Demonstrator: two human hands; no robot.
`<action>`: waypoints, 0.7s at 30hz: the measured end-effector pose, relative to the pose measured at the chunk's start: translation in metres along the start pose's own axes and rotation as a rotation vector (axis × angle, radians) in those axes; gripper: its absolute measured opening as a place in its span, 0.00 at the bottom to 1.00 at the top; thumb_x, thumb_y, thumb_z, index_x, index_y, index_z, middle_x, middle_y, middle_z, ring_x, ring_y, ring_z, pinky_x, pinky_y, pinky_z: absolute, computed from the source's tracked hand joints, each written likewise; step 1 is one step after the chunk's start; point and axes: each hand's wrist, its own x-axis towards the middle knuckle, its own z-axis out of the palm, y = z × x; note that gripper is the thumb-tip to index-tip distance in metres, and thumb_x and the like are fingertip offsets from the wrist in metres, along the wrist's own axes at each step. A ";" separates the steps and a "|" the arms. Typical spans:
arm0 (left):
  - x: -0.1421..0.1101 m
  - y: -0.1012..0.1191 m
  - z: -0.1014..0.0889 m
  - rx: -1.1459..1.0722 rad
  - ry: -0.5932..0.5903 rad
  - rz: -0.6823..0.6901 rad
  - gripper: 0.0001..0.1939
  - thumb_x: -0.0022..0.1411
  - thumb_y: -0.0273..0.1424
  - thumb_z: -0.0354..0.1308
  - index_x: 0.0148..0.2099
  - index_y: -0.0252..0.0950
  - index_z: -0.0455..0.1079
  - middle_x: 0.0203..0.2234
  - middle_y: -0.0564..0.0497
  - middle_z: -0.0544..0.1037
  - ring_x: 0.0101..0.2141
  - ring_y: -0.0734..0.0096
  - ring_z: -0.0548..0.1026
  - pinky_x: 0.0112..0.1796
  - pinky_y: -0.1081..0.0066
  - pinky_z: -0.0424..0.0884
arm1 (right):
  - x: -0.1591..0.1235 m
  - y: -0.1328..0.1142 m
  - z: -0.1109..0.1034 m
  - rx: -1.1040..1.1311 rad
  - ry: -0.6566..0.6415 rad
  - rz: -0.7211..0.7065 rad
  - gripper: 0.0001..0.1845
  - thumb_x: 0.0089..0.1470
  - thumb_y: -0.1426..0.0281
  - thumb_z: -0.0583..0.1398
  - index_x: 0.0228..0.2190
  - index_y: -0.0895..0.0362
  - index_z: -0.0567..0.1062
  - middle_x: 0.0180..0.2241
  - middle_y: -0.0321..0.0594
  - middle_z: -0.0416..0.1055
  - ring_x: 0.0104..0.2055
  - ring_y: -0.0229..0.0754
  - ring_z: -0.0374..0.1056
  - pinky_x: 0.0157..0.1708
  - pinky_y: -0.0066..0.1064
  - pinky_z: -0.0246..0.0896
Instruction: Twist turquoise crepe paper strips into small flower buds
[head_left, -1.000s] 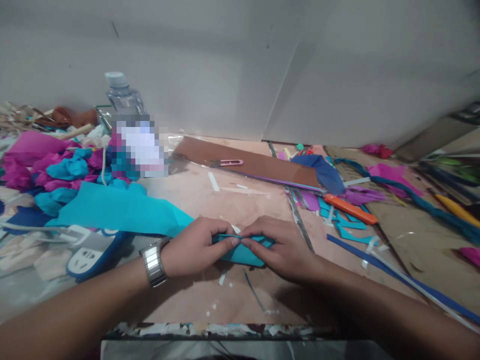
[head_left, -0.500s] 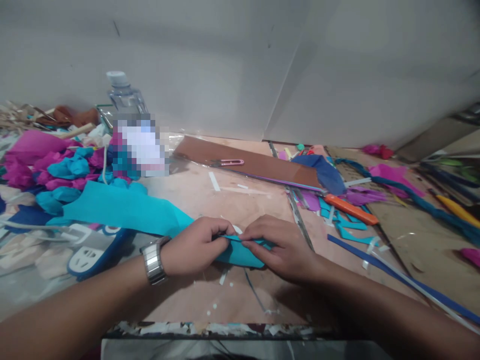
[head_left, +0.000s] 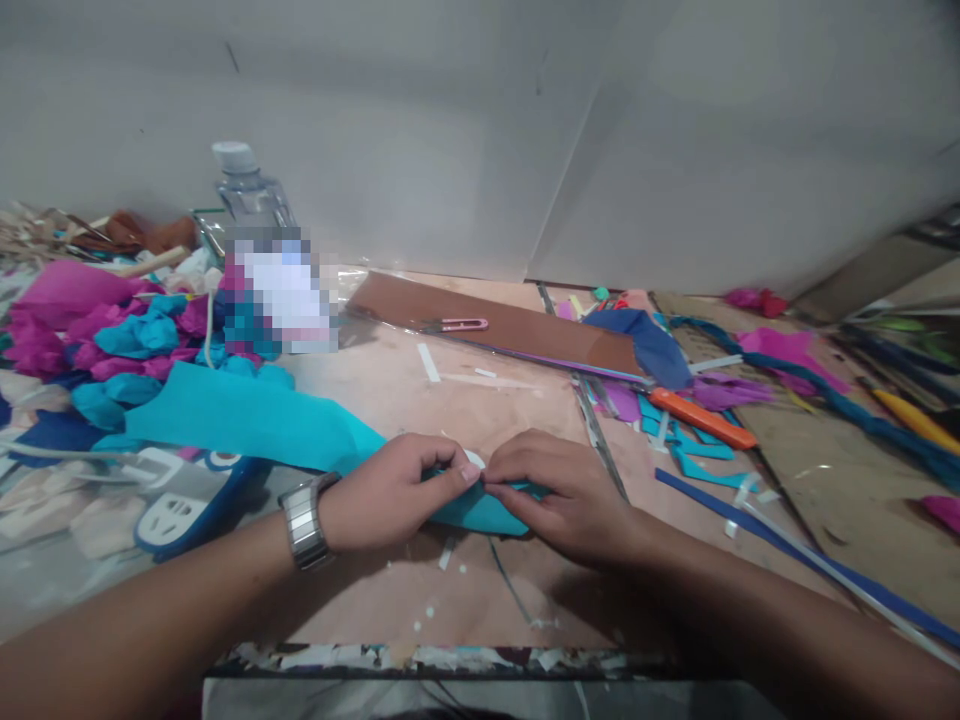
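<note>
A long turquoise strip of crepe paper or thin fabric [head_left: 247, 415] runs from the left pile under my left hand to a folded end between both hands. My left hand [head_left: 401, 490], with a metal watch [head_left: 306, 525] on the wrist, pinches the strip's upper edge between thumb and fingers. My right hand [head_left: 562, 490] pinches the same edge just to the right, the fingertips of both hands almost touching. Part of a small white piece [head_left: 474, 461] shows behind the fingertips. The fingers hide most of the pinched fold.
Pink-handled thread snips [head_left: 463, 324] lie on a brown sheet [head_left: 525, 325]. An orange cutter [head_left: 701, 418] and turquoise scraps [head_left: 705, 450] are at the right. Crumpled pink and turquoise pieces [head_left: 135, 330], a power strip [head_left: 184, 515] and a clear bottle [head_left: 251, 195] are at the left.
My left thumb drew back from the folded edge half a second ago and is now pressed forward over it, close to my right fingertips. My right hand has hardly moved.
</note>
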 end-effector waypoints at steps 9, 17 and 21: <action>0.000 -0.005 0.002 -0.051 -0.001 -0.042 0.14 0.71 0.38 0.57 0.36 0.33 0.71 0.28 0.55 0.70 0.31 0.75 0.65 0.33 0.74 0.61 | 0.000 0.000 -0.001 -0.005 0.009 -0.015 0.08 0.64 0.74 0.63 0.44 0.53 0.80 0.38 0.40 0.82 0.41 0.41 0.77 0.43 0.34 0.72; 0.001 -0.005 0.002 -0.021 0.024 -0.041 0.14 0.71 0.38 0.57 0.36 0.33 0.71 0.28 0.55 0.70 0.31 0.74 0.66 0.33 0.74 0.62 | -0.001 0.000 -0.001 -0.006 0.015 0.012 0.10 0.63 0.74 0.63 0.46 0.53 0.79 0.39 0.41 0.82 0.42 0.42 0.77 0.44 0.35 0.72; 0.001 -0.004 0.004 -0.017 0.036 -0.007 0.14 0.70 0.39 0.59 0.36 0.34 0.72 0.29 0.54 0.73 0.33 0.73 0.69 0.36 0.73 0.65 | -0.001 0.001 0.001 -0.008 0.008 -0.016 0.09 0.63 0.75 0.63 0.44 0.54 0.80 0.39 0.39 0.82 0.41 0.41 0.76 0.44 0.35 0.71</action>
